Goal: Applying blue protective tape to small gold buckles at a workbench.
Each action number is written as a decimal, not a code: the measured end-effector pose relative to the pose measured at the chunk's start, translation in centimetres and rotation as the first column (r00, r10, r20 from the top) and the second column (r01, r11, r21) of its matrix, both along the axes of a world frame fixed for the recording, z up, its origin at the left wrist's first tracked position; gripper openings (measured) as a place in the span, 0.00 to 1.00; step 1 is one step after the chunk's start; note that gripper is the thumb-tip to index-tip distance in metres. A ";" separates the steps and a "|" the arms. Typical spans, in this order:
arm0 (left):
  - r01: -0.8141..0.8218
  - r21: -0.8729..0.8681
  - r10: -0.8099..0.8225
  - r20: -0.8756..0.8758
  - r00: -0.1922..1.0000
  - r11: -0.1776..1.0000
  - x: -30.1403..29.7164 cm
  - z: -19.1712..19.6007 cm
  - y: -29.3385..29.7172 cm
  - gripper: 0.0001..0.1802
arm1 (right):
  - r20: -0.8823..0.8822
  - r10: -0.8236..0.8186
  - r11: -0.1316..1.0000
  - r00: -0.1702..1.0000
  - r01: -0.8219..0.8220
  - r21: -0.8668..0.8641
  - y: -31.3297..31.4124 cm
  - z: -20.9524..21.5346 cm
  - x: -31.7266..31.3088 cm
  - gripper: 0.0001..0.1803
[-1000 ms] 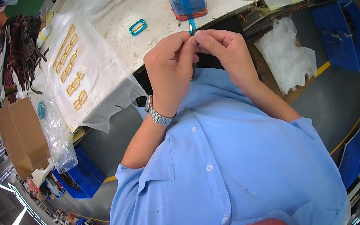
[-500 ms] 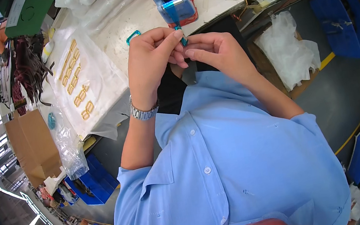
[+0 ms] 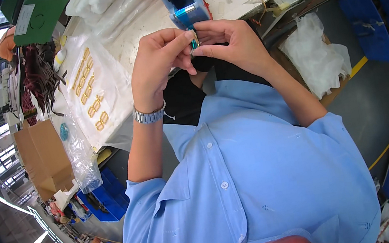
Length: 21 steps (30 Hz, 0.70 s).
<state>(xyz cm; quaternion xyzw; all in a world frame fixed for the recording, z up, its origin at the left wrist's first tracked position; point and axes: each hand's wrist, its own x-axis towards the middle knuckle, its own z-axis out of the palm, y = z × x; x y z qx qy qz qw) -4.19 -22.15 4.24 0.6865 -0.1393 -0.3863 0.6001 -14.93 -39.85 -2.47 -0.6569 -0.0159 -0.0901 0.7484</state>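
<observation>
And here it is, upper centre of the frame: a small gold-and-teal piece (image 3: pixel 195 41), sitting right between the two hands, at the very fingertips. The left hand (image 3: pixel 153 60) comes at it from the left, thumb and forefinger pinching its near side, the other fingers curled loosely beneath. The right hand (image 3: pixel 238 43) has the opposite side, thumb below and fingers above, so both are gripping the same little thing; just how much of it each one covers is hidden by the fingers.

Look at the arms: both forearms rise from the blue shirt (image 3: pixel 259 162), the left one nearly upright with a silver watch (image 3: pixel 149 116) at the wrist, the right one slanting up and leftward, wrist bent inward. The hands make a peak at the table's edge.

Just above them stands the blue tape dispenser (image 3: pixel 195 9), a strip of blue tape (image 3: pixel 186 23) reaching down toward the fingertips; whether it meets the piece, I can't tell. Over at upper left, well apart from the hands, gold buckles (image 3: pixel 94 108) line up in rows on a white plastic sheet (image 3: pixel 112 78).
</observation>
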 end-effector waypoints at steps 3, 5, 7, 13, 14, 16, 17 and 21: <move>-0.003 -0.036 0.002 -0.029 1.000 0.999 0.3 -0.4 0.0 0.15 | 0.035 -0.052 0.998 0.998 0.051 0.028 0.4 0.1 0.1 0.26; -0.042 -0.032 0.041 -0.051 0.998 0.999 0.4 -0.6 0.0 0.16 | -0.023 -0.027 1.000 0.999 0.027 -0.008 0.4 0.6 0.2 0.27; -0.025 -0.019 0.025 -0.007 1.000 1.000 0.5 -0.5 0.0 0.16 | -0.033 -0.045 0.999 0.998 0.045 0.006 0.7 0.8 0.0 0.26; -0.073 0.393 -0.196 0.599 0.776 0.917 0.1 2.1 -1.2 0.12 | -0.056 -0.108 0.994 0.993 0.108 -0.010 1.5 0.7 0.0 0.25; -0.107 0.455 -0.287 0.710 0.643 0.884 0.2 2.1 -1.2 0.09 | -0.075 -0.116 0.993 0.990 0.118 0.013 1.5 0.7 0.0 0.25; -0.172 0.248 -0.102 0.802 0.588 0.953 -0.6 1.8 -0.6 0.07 | -0.077 -0.129 0.989 0.989 0.134 0.055 1.7 1.0 0.0 0.24; -0.221 0.027 0.094 0.848 0.521 0.975 -1.3 1.5 -0.3 0.06 | -0.081 -0.143 0.984 0.986 0.150 0.097 1.8 1.1 0.0 0.23; -0.094 0.010 0.028 0.919 0.393 0.995 -3.7 -0.6 0.4 0.21 | -0.126 -0.110 0.964 0.986 0.137 0.227 1.9 1.2 0.2 0.20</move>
